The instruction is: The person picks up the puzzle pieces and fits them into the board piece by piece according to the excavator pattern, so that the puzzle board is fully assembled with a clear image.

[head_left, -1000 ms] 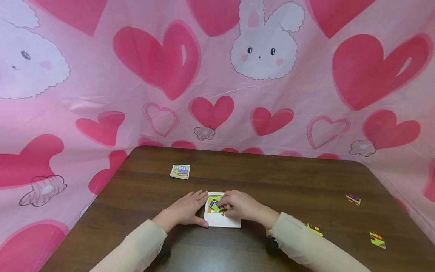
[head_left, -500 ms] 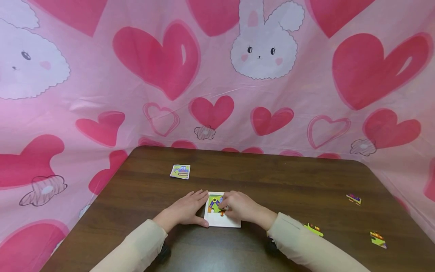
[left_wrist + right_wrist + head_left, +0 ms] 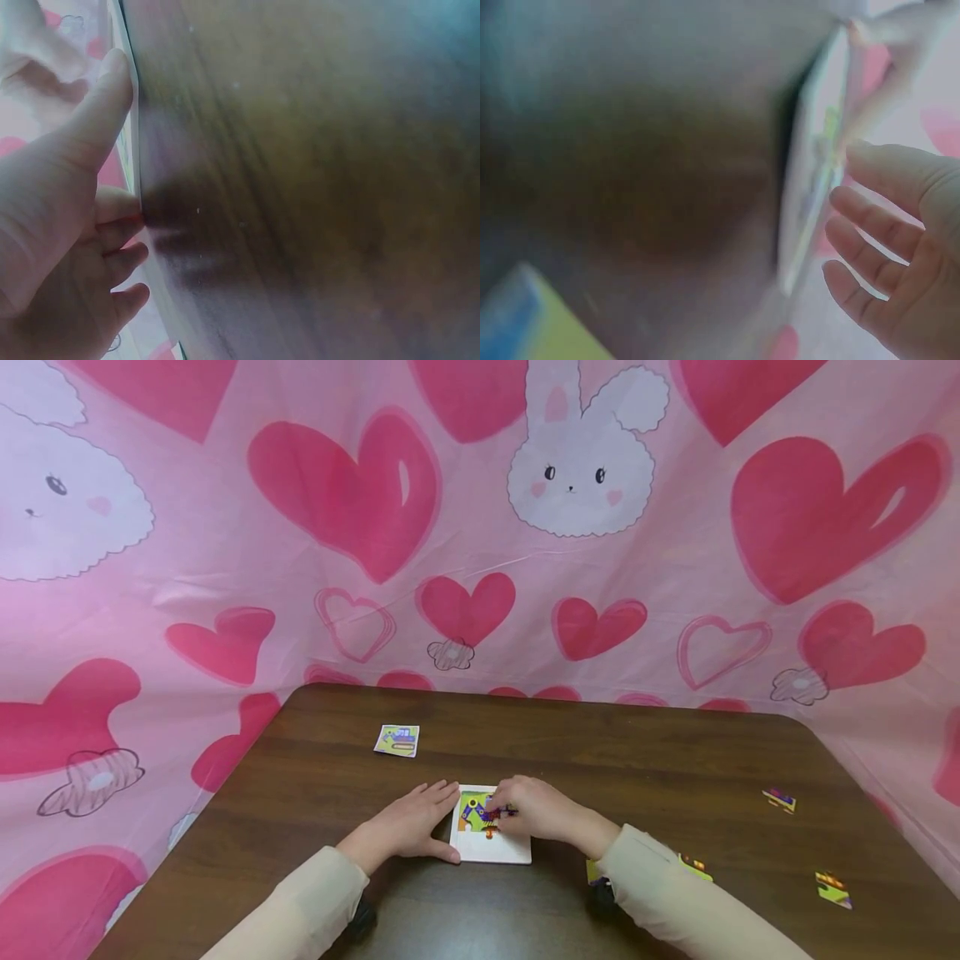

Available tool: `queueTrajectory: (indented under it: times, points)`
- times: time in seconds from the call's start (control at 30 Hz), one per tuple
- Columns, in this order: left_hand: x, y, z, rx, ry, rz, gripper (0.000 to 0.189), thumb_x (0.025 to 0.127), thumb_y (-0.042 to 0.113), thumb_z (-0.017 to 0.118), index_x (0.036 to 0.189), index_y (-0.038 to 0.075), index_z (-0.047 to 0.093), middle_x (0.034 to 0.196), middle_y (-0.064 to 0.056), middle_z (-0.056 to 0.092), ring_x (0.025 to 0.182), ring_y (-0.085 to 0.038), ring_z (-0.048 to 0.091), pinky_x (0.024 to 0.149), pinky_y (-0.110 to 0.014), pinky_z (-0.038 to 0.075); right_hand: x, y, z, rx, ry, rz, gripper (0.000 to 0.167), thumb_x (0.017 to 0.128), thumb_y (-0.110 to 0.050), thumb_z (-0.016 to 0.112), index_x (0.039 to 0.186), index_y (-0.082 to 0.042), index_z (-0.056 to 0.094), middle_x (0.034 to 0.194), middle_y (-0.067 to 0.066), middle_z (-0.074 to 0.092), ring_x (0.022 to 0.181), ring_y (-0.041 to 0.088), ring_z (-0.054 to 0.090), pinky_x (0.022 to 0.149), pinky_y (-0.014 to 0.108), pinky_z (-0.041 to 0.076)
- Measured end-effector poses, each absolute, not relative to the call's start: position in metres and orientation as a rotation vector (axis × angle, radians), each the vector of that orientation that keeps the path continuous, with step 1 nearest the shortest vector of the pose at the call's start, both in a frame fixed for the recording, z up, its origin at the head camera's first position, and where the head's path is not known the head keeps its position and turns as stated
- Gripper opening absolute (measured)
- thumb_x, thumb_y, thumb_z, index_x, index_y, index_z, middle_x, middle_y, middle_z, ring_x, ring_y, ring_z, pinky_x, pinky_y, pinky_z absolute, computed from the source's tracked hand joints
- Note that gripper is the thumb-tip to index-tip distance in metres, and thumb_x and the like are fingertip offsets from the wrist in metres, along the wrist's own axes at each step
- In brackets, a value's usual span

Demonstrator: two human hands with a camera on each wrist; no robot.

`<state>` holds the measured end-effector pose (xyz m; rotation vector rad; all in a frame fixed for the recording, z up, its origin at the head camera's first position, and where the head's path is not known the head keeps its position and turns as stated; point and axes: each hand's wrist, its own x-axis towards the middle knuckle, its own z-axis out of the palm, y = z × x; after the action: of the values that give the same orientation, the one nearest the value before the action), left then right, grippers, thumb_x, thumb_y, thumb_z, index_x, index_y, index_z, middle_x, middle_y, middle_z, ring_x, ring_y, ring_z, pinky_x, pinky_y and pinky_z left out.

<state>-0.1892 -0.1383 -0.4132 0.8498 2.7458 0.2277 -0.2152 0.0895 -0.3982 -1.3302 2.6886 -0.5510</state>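
Note:
A white puzzle board [image 3: 487, 850] lies on the table before me, its upper part filled with a green, purple and yellow picture. My left hand [image 3: 408, 827] rests along the board's left side, fingers straight, fingertips at the far corner and thumb at the near corner. Over the right part of the picture, my right hand [image 3: 542, 814] pinches a purple and red puzzle piece [image 3: 510, 812] between thumb and index finger. Its fingers partly hide the piece. In the right wrist view the right hand [image 3: 900, 232] is close to the board's surface.
A small picture card [image 3: 397, 740] lies at the far left. Loose puzzle pieces lie to the right: a purple one [image 3: 781, 800], a green and orange one [image 3: 833, 889], and others partly under the right sleeve [image 3: 660, 877]. A heart-patterned cloth [image 3: 480, 527] hangs behind the table.
My right hand's fingers dipped closer to the board half a second ago and now are slightly raised and spread, with the piece showing more between them. My left hand has stayed put.

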Motion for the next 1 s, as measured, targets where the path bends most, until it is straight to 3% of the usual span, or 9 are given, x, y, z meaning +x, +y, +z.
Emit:
queueTrajectory:
  times: [0.47, 0.67, 0.8, 0.9, 1.0]
  points:
    - [-0.188, -0.140, -0.414, 0.850, 2.750, 0.231, 0.095, 0.072, 0.061, 0.064, 0.140, 0.002, 0.036, 0.146, -0.012, 0.030, 0.135, -0.028, 0.022, 0.108, -0.044, 0.018, -0.229, 0.162, -0.333, -1.043, 2.926, -0.930, 0.034, 0.079, -0.016, 0.074, 0.112, -0.009, 0.065, 0.106, 0.003, 0.062, 0.099, 0.022, 0.057, 0.084, 0.042, 0.048]
    - [-0.187, -0.139, -0.413, 0.839, 2.747, 0.226, 0.095, 0.072, 0.062, 0.064, 0.140, 0.002, 0.036, 0.147, -0.011, 0.030, 0.135, -0.027, 0.022, 0.108, -0.044, 0.017, -0.236, 0.216, -0.319, -1.017, 3.075, -1.027, 0.038, 0.077, -0.009, 0.075, 0.113, -0.004, 0.064, 0.105, 0.008, 0.063, 0.091, 0.027, 0.057, 0.074, 0.044, 0.048]
    - [-0.186, -0.139, -0.412, 0.846, 2.745, 0.242, 0.094, 0.073, 0.061, 0.064, 0.140, 0.001, 0.036, 0.146, -0.012, 0.030, 0.135, -0.027, 0.022, 0.108, -0.044, 0.017, -0.235, 0.256, -0.313, -0.929, 3.191, -1.040, 0.039, 0.078, -0.010, 0.074, 0.115, -0.003, 0.063, 0.103, 0.011, 0.063, 0.088, 0.020, 0.056, 0.073, 0.030, 0.047]
    - [-0.185, -0.138, -0.410, 0.858, 2.744, 0.263, 0.093, 0.073, 0.059, 0.065, 0.139, -0.001, 0.037, 0.146, -0.013, 0.031, 0.135, -0.028, 0.023, 0.108, -0.044, 0.018, -0.231, 0.286, -0.310, -0.801, 3.247, -1.074, 0.040, 0.079, -0.012, 0.073, 0.116, -0.002, 0.061, 0.100, 0.013, 0.063, 0.085, 0.005, 0.055, 0.072, 0.014, 0.043]
    - [-0.185, -0.138, -0.408, 0.865, 2.747, 0.263, 0.093, 0.073, 0.058, 0.065, 0.138, -0.001, 0.037, 0.145, -0.013, 0.031, 0.135, -0.028, 0.023, 0.108, -0.044, 0.018, -0.229, 0.317, -0.314, -0.681, 3.255, -1.133, 0.042, 0.081, -0.013, 0.072, 0.119, 0.000, 0.059, 0.100, 0.009, 0.063, 0.081, -0.010, 0.051, 0.068, 0.006, 0.040]
